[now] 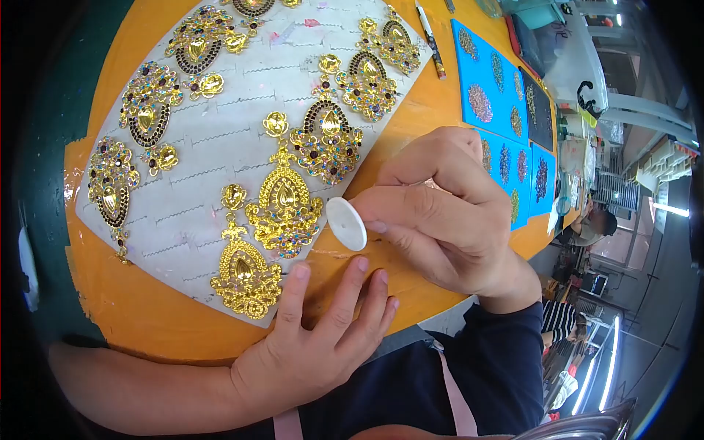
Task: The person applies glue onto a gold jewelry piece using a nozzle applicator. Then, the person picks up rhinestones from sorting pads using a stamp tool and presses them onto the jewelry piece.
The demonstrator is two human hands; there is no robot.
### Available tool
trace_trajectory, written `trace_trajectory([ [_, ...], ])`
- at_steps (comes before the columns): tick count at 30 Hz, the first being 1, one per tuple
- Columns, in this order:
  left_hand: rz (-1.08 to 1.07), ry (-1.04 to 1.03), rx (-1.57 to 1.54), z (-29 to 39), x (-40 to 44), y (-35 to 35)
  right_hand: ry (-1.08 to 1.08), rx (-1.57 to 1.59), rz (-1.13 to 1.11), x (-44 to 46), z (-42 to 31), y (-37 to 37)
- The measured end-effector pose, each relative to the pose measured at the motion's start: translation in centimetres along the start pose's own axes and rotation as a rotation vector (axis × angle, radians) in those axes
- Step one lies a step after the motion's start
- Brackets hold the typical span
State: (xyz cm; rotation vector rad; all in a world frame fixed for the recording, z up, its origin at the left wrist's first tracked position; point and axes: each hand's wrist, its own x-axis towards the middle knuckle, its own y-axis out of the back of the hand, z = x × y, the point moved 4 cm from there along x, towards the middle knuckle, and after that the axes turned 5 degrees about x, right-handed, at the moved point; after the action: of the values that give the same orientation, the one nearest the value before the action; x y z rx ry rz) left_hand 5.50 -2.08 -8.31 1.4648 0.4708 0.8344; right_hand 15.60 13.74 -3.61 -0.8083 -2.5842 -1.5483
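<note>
Blue trays (481, 67) bearing bead piles (480, 103); right hand (447, 213) pinching white disc (346, 224) — face leftward, long axis slanting down-right — left hand (315, 341) spread.

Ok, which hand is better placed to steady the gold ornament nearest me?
Probably your left hand: its fingers lie close beside that gold ornament, apparently holding nothing, while your right hand pinches a white disc.

Ornaments (284, 192) lie on the board (194, 139) — bead trays (477, 70) right of it, pen (431, 40) between.
</note>
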Motion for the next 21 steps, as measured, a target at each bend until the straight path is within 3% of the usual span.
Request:
trace_trajectory([
  [21,0.020,0.011,0.005,0.0,0.0,-0.1,0.052,-0.004,0.019,0.7,0.2,-1.1],
])
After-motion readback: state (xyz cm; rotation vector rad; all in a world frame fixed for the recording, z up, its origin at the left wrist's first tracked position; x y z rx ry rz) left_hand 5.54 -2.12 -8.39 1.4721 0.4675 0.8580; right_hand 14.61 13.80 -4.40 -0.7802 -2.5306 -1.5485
